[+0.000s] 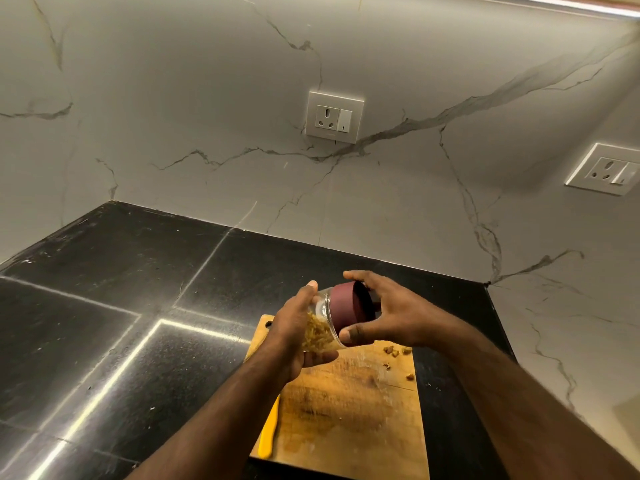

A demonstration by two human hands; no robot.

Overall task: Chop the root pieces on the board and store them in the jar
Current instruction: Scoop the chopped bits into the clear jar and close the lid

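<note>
You are holding the clear glass jar (323,327) tilted above the wooden chopping board (349,410), left hand (298,334) fingers clamped on it, right hand (384,317) fingers gripping its maroon lid (348,304). Next, I think, the lid needs tightening; few chopped root pieces (393,351) are remaining at the far right.

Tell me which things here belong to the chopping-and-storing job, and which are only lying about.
For the job: jar, its lid, board, root pieces, yellow knife handle, left hand, right hand.

Not part of it: wall sockets, counter.
</note>
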